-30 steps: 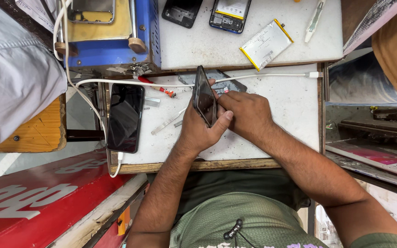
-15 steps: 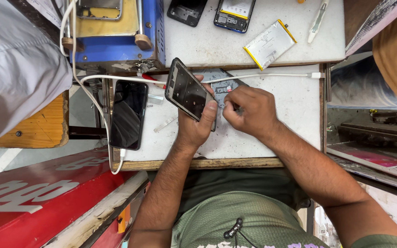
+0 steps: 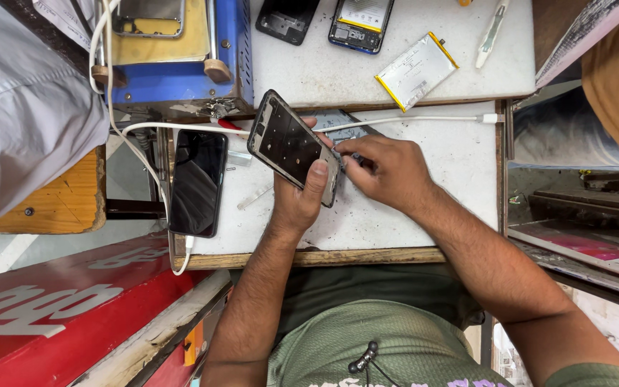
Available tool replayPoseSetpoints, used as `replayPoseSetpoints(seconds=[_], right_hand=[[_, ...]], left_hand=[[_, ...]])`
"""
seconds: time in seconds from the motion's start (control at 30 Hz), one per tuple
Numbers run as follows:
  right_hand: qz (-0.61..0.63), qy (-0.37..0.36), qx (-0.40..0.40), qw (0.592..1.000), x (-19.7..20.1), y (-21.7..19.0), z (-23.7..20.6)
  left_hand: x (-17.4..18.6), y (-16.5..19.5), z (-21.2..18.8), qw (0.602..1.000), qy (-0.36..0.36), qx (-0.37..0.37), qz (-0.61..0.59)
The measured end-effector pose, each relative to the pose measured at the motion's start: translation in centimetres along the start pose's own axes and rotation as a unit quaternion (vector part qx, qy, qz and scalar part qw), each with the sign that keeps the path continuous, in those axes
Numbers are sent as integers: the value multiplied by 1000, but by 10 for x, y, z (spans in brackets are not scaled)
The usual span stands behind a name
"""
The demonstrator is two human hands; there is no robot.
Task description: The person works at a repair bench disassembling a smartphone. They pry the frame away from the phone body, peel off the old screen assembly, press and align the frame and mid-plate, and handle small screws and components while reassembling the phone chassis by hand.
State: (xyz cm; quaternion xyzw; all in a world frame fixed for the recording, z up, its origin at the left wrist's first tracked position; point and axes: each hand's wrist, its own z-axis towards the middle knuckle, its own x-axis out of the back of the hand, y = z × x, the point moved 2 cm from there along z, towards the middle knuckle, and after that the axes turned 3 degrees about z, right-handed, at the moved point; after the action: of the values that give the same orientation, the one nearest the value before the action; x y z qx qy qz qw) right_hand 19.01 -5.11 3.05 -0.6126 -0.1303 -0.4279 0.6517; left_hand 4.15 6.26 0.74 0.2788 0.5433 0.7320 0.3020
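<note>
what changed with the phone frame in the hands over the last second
The left hand has turned the phone frame from edge-on to flat, its inner face up, and shifted it left. The right hand, which was cupped against it, now touches only its right end. The black phone on its white cable, the battery and the blue machine stayed put.

Two hands are at work: the left hand (image 3: 296, 204) and the right hand (image 3: 388, 170). One bare phone frame (image 3: 294, 145) sits in the left hand's grip. One whole phone with a dark screen (image 3: 197, 182) lies on the worktop (image 3: 395, 222). Two opened phones lie at the top: a black one (image 3: 287, 19) and a blue-edged one (image 3: 360, 23). One flat battery (image 3: 416, 70), one white cable (image 3: 424, 119) and one blue machine (image 3: 173, 50) complete the count.
</note>
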Motion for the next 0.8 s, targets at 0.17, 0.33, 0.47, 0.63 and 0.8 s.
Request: replayPoseSetpoints(seconds=[0.17, 0.33, 0.47, 0.63, 0.8], right_hand=[[-54, 9, 29, 998, -6, -3, -2], [-109, -14, 11, 994, -6, -8, -4], [-122, -6, 29, 992, -5, -10, -3], [-112, 53, 70, 990, -3, -14, 0], [-105, 74, 75, 989, 0, -18, -1]], left_hand=[[-3, -1, -2, 998, -5, -36, 48], [-8, 1, -2, 990, -42, -6, 132], [-10, 6, -3, 984, -42, -38, 169], [-11, 6, -3, 987, -38, -48, 151], [-8, 2, -2, 998, -14, -14, 58]])
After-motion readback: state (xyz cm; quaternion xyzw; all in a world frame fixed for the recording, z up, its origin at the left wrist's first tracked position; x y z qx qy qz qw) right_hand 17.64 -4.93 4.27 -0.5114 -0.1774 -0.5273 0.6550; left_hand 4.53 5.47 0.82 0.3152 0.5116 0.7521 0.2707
